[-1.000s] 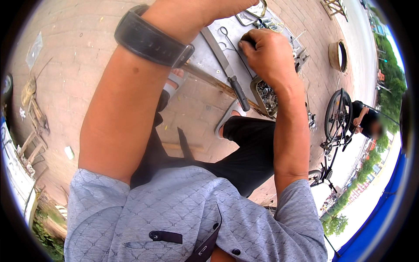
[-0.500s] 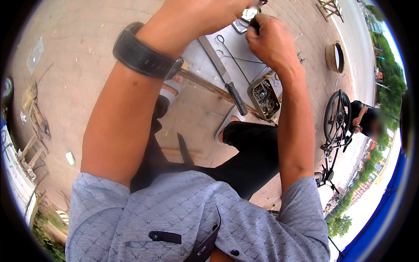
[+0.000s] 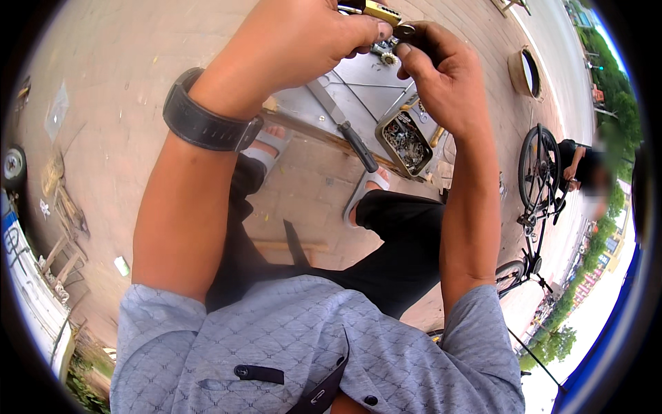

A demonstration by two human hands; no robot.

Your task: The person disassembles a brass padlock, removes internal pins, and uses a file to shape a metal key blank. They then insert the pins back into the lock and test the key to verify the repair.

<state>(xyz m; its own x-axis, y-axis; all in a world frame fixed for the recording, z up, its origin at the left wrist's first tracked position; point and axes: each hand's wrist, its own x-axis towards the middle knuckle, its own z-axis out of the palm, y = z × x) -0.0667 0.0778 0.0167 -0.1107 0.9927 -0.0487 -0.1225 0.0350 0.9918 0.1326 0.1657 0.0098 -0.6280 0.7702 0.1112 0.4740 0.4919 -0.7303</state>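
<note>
My left hand (image 3: 310, 41) is closed on a brass-coloured padlock (image 3: 380, 12) at the top edge of the view; its shackle points left. A dark, round-headed key (image 3: 404, 31) sticks out at the padlock's right end. Right beside the key is my right hand (image 3: 445, 69), fingers loosely curled, thumb apart from them below the key head. Whether a fingertip touches the key cannot be made out. Under the hands stands a low metal-topped table (image 3: 358, 77). On it lie a long knife-like blade with a black handle (image 3: 358, 147) and a tin of small metal parts (image 3: 407, 143).
My sandalled feet (image 3: 270, 148) rest on the brick pavement by the table. At the right, another person (image 3: 576, 165) is beside a bicycle (image 3: 534, 186). A round tub (image 3: 525, 72) stands farther back. Pieces of wood (image 3: 65, 200) and a wheel (image 3: 14, 165) are at the left.
Both hands have shifted slightly down in the view, bringing the padlock and key into sight. My right thumb has come away from its curled fingers.
</note>
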